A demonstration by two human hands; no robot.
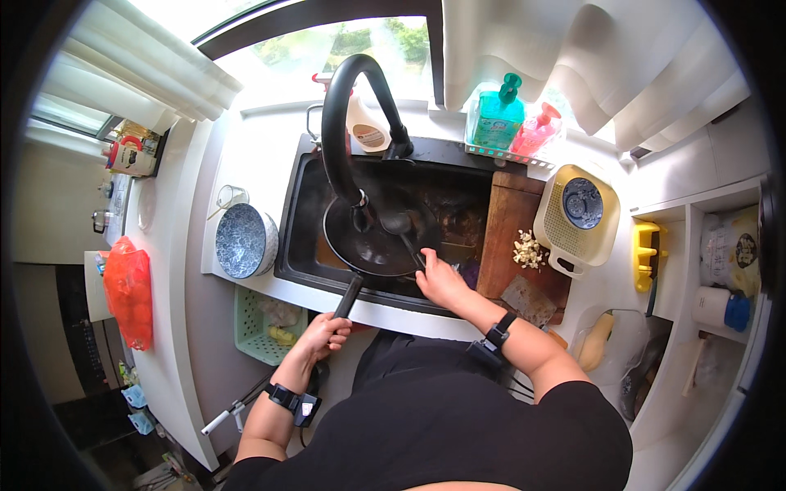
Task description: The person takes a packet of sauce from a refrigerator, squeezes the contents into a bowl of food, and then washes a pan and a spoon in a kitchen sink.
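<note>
My left hand grips the handle of a black wok, which is held over the black sink. In my right hand is the handle of a dark ladle or spatula; its head lies inside the wok, near the far right side. Above the wok arches a black gooseneck faucet, its spout end over the pan. Whether water runs from it I cannot tell. Right of the wok, dark contents in the sink are hard to make out.
Right of the sink, a wooden cutting board holds chopped garlic and a cleaver blade. Beyond it stands a cream colander with a blue patterned bowl. Blue-patterned bowls sit left; soap bottles stand behind.
</note>
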